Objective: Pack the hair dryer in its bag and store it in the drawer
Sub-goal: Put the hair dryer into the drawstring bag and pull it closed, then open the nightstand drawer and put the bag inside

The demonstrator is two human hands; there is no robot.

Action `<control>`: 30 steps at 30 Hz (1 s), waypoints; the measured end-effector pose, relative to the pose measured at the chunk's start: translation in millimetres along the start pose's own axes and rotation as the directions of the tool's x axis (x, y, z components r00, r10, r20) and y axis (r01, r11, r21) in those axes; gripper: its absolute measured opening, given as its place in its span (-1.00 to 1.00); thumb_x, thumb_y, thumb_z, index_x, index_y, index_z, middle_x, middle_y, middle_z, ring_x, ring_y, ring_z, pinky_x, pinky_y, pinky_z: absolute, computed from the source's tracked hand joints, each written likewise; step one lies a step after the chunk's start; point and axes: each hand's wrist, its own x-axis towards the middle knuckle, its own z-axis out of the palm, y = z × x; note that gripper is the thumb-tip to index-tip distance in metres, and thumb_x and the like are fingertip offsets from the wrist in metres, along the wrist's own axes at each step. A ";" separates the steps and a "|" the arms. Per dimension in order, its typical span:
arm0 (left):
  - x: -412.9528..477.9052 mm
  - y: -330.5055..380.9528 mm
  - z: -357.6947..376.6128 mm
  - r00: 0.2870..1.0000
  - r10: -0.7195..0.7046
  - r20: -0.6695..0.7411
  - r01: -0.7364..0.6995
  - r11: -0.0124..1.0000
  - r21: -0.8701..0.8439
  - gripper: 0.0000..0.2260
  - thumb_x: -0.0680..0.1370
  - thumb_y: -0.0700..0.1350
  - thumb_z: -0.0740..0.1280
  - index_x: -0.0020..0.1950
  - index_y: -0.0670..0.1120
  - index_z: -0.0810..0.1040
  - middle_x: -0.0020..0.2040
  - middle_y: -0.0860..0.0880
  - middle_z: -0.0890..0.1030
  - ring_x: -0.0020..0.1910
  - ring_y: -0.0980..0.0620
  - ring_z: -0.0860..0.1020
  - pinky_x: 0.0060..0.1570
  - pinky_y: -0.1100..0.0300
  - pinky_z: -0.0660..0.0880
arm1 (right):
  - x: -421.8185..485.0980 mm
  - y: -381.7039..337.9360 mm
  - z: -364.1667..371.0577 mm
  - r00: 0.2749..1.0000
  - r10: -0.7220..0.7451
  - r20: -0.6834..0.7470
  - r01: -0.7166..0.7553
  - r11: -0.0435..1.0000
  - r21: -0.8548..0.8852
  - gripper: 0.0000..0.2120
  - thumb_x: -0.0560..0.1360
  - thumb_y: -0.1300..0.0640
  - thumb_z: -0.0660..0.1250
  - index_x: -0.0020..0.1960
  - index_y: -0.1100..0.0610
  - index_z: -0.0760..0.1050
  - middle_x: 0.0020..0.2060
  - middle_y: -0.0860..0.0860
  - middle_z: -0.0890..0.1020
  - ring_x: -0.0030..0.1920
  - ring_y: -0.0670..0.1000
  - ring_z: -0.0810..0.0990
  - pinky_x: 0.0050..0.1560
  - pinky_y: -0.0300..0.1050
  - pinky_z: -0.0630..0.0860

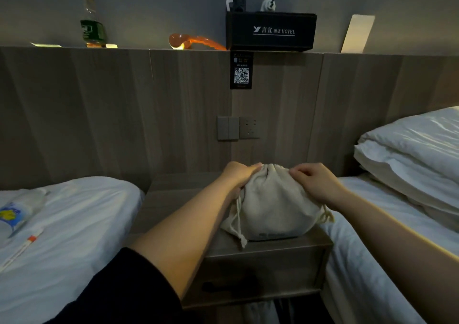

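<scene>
A beige drawstring bag [270,206] stands bulging on the wooden nightstand [285,248] between two beds, its mouth gathered at the top. My left hand [237,175] grips the bag's upper left side near the mouth, with a cord hanging below it. On the upper right side, my right hand [315,179] pinches the cloth. The hair dryer itself is not visible. The nightstand's drawer [253,279], with a dark handle, is closed below the bag.
A bed [74,224] with a water bottle [15,214] and a thin stick lies left; a bed with pillows [417,154] lies right. Above the wooden headboard, a ledge carries a black hotel box [270,31], a glass bottle [90,20] and an orange shoehorn [196,42]. Wall sockets [238,127] sit behind the bag.
</scene>
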 end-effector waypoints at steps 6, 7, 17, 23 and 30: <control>-25.8 -13.7 -0.9 0.763 0.642 -0.078 -0.515 0.676 0.527 -0.81 0.48 -0.10 0.37 0.08 -0.07 0.52 -0.05 0.03 0.52 -0.05 0.06 0.50 -0.09 0.19 0.45 | 12.7 19.3 14.3 0.963 0.184 -0.194 -0.178 0.983 0.051 -0.69 0.53 0.14 0.26 -0.24 0.33 0.61 -0.42 0.21 0.58 -0.37 0.05 0.47 -0.30 -0.13 0.35; -30.9 -17.5 -1.6 0.688 0.725 -0.021 -0.588 0.575 0.569 -0.86 0.51 -0.09 0.31 0.03 -0.08 0.56 -0.05 0.02 0.56 -0.05 0.06 0.50 -0.06 0.14 0.47 | 13.8 20.0 16.3 0.956 0.211 -0.204 -0.202 0.977 0.062 -0.69 0.54 0.14 0.26 -0.25 0.31 0.61 -0.46 0.14 0.54 -0.39 0.04 0.46 -0.25 -0.13 0.36; -28.9 -61.4 -11.2 0.778 0.544 0.313 -0.626 0.641 0.443 -0.59 0.54 0.08 0.27 0.36 0.00 0.44 0.34 0.03 0.49 0.29 0.09 0.43 0.27 0.14 0.37 | -7.6 14.1 13.4 0.942 -0.227 0.246 0.253 0.964 -0.081 -0.47 0.49 -0.16 0.24 0.41 -0.05 0.29 0.31 -0.13 0.33 0.34 -0.13 0.29 0.31 -0.16 0.24; -30.9 -68.7 -2.2 0.798 0.589 0.125 -0.569 0.669 0.478 -0.76 0.57 0.01 0.24 0.04 -0.07 0.64 -0.09 -0.08 0.68 -0.08 -0.05 0.59 -0.13 0.12 0.45 | -22.6 23.5 17.8 0.882 -0.156 0.446 0.249 0.956 -0.158 -0.15 0.31 -0.12 0.48 0.45 -0.18 0.07 0.22 -0.15 0.37 0.22 -0.09 0.37 0.21 -0.17 0.30; -39.3 -65.4 10.0 0.857 0.515 0.004 -0.452 0.750 0.483 -0.74 0.58 0.07 0.19 0.00 -0.01 0.63 -0.12 -0.06 0.65 -0.09 -0.06 0.57 -0.14 0.09 0.43 | -43.2 24.2 38.1 0.968 -0.249 0.028 0.246 0.923 -0.296 -0.74 0.50 0.05 0.30 0.17 0.03 0.53 -0.06 0.08 0.65 0.00 0.13 0.60 -0.10 -0.14 0.40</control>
